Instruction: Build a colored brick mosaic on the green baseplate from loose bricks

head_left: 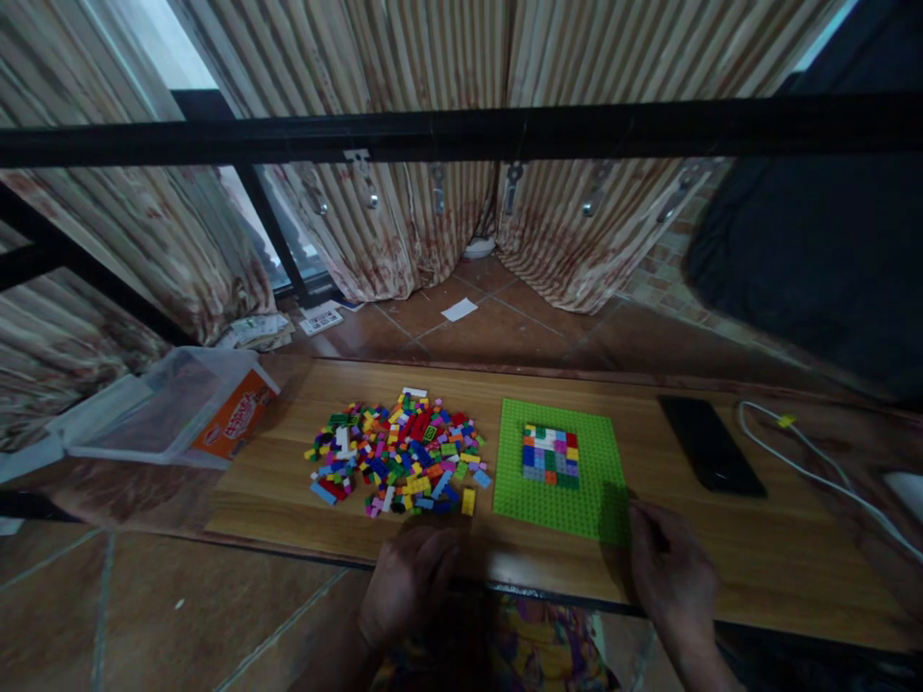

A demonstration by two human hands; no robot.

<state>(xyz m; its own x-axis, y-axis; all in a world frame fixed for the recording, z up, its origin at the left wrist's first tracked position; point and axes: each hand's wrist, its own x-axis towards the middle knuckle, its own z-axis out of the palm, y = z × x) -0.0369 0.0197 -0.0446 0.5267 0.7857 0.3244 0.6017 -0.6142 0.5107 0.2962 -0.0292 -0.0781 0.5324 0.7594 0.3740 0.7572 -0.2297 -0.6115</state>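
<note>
A green studded baseplate (511,490) lies on the wooden board, carrying a roughly square patch of multicoloured toy bricks (551,456). To its left spreads a loose pile of small toy bricks (408,452) in many colours. My left hand (414,581) is at the board's front edge, just below the pile, its fingers curled together; whatever they may hold is hidden. My right hand (670,572) rests by the baseplate's near right corner with bent fingers closed, the tips close to its edge. I cannot make out anything in it. A single yellow brick (468,502) lies between pile and baseplate.
On the left stands a clear plastic box (173,413) with an orange label. A black phone (710,445) lies right of the baseplate, beside a white cable (814,461). Behind the board run a dark metal bar (461,135) and striped curtains (404,231).
</note>
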